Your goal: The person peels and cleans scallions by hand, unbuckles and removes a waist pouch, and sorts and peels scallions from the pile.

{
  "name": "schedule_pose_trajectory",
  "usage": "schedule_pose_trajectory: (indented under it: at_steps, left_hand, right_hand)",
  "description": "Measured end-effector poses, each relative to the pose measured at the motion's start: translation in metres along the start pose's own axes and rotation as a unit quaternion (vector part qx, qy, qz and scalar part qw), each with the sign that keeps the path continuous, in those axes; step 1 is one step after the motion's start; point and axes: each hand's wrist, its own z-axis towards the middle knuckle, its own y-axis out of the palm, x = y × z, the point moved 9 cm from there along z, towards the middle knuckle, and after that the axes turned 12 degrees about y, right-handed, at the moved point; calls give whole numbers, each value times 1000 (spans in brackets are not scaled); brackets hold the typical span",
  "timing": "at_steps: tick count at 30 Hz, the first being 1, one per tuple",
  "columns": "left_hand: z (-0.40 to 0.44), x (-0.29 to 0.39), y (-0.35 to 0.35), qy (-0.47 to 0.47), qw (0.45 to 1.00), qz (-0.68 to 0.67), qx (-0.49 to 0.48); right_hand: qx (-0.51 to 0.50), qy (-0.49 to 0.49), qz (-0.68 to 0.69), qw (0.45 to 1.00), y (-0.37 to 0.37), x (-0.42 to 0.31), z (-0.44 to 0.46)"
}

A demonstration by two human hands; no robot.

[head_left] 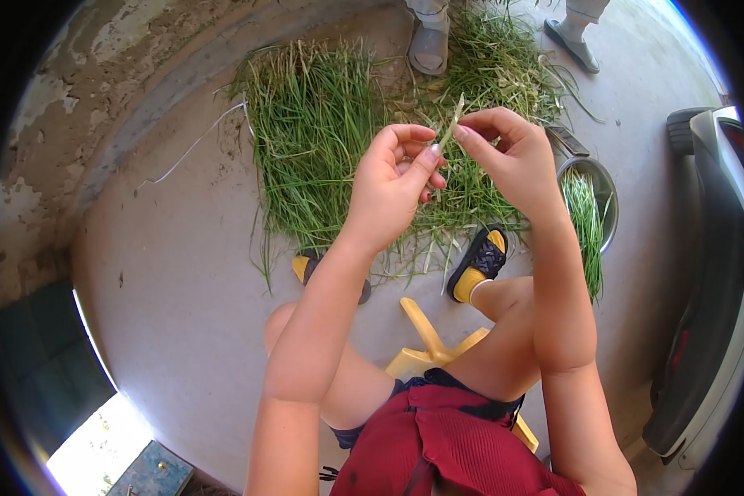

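Landmark: the large green pile [310,149], long green stalks laid roughly alongside one another. All places taken from it, as the wearer sees them.

- Concrete floor [182,256]: under the pile and all round it.
- Vehicle [711,273]: part only, well to the right of the pile.
- Loose stalks [504,70]: tangled heap, right of the pile, reaching toward the far side.
- Yellow stool [426,335]: nearer the wearer than the pile, between the wearer's legs.
- Metal bowl [611,207]: right of the pile, past the loose stalks. A stalk bundle [583,215] lies in it and hangs over the near rim.
- Left hand [401,178]: over the pile's right side. Thumb and forefinger closed on the lower end of a pale stalk; other fingers loosely curled.
- Right hand [508,153]: right of the pile. Fingers bent, thumb at the stalk's upper part; whether it grips, cannot tell.
- Another person's shoe [428,50]: right of the pile, far side.
- White string [194,149]: left of the pile, on the floor.
- Pale stalk [451,126]: raised, tilted, right of the pile, between the hands.
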Motion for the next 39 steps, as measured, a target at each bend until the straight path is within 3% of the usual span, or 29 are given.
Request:
schedule_pose_trajectory:
  at_steps: [21,31,34,39]
  left_hand:
    - [-1,-3,4,-18,1000,-7,-18]
    - [-2,-2,4,-21,999,-28,-21]
    - [-2,-2,4,-22,999,-28,-20]
    - [-4,-3,7,-29,999,-17,-23]
  right_hand:
    - [77,-101,-89,988,-1,-18,-5]
    - [171,-75,-83,979,-31,-6,5]
    - [131,-6,-9,991,-26,3,6]
    - [121,-67,-48,989,-16,-10,-1]
